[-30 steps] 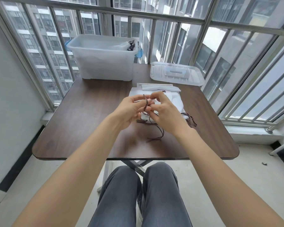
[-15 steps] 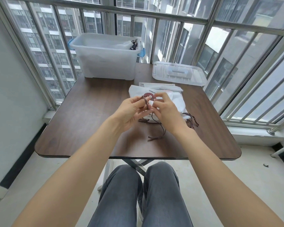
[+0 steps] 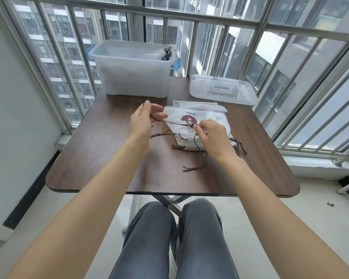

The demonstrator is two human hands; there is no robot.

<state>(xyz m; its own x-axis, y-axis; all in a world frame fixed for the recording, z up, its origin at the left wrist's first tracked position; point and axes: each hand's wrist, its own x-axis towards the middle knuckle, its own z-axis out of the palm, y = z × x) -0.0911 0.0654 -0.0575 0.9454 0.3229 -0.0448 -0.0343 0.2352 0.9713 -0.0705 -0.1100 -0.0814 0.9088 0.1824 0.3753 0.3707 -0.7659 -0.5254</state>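
Quick update: half a second ago both hands were bunched together mid-frame, fiddling with a little loop. Now they've pulled apart. The left hand (image 3: 143, 121) has swung toward the upper left of centre, and the right hand (image 3: 212, 135) sits right of centre. The thin dark brown cord (image 3: 177, 122) runs in a straight line between them, so my guess is a knot is getting cinched tight rather than tied from scratch. It looks like the fiddly part is done.

The left thumb and forefinger seem to pinch one end of the cord, with the other fingers (image 3: 159, 108) loosely spread above it. The right fingertips are pressed together, pinching the small knotted bit at the other end. From there the rest of the cord drops down to the dark wood-look counter (image 3: 109, 168) and ends in a frayed tassel at lower centre.

The stretched part hangs just above the white plastic packet with a red-brown round label (image 3: 181, 112). More loose cords (image 3: 240, 148) poke out from under the packets. The clear plastic storage bin (image 3: 133, 77) and its clear plastic lid (image 3: 222, 90) sit at the top of the counter, well away from the hands.
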